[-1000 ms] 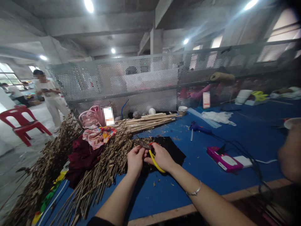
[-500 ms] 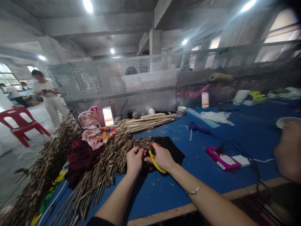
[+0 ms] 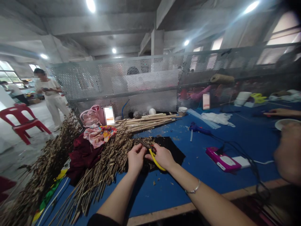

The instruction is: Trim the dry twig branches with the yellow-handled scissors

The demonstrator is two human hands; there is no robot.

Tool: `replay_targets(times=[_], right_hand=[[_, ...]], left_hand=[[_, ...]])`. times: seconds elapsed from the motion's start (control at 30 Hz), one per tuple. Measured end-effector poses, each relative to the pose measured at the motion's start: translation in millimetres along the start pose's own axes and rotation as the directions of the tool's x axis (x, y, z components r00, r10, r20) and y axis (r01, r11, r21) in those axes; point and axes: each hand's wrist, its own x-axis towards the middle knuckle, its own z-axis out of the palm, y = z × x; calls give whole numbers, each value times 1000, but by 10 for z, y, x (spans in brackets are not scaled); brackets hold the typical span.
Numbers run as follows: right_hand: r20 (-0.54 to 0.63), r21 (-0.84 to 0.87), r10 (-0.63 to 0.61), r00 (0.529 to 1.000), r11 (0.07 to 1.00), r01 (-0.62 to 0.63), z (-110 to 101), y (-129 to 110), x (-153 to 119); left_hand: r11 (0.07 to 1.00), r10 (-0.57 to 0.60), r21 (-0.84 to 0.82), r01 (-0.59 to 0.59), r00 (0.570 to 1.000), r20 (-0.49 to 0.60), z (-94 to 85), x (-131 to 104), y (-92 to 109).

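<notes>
My right hand is closed around shears with a curved yellow handle; their dark blades point left toward my other hand. Close beside the blades, my left hand has thumb and fingers pinched together. What it pinches is too small to make out. Both hands are over a black cloth strewn with dry bits. Just left of them lies a heap of dried plant stems, stalk ends toward the table's front edge.
Pale sticks lie at the back of the blue table. A blue glue gun and a magenta box with cables are on the right. Another person's blurred hand shows at the right edge. A flowered cloth lies left.
The shears' blades have shifted slightly beside my left hand, which stays pinched. Another person's hand has come into view at the far right. A dark red shape now shows at the left edge.
</notes>
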Motion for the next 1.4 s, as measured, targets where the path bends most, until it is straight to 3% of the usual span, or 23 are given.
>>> replay_targets(times=[0.17, 0.33, 0.47, 0.7, 0.93, 1.4], right_hand=[[-18, -28, 9, 1000, 1000, -9, 1, 12, 5], [-39, 26, -81, 996, 996, 82, 3, 23, -8], [-39, 61, -123, 992, 990, 125, -20, 16, -7], [-110, -60, -166, 980, 985, 160, -64, -28, -12], [-30, 75, -121, 992, 990, 123, -52, -33, -51], [13, 3, -40, 999, 999, 40, -24, -48, -36]], left_hand=[[995, -32, -96, 30, 999, -15, -7, 20, 16], [995, -17, -100, 18, 1000, 8, -12, 22, 21], [999, -20, -35, 21, 1000, 24, -20, 15, 3], [992, 11, 124, -9, 1000, -16, -7, -24, 2], [995, 53, 91, -51, 998, -15, 46, -124, 64], [998, 18, 63, -14, 998, -63, 41, -104, 89]])
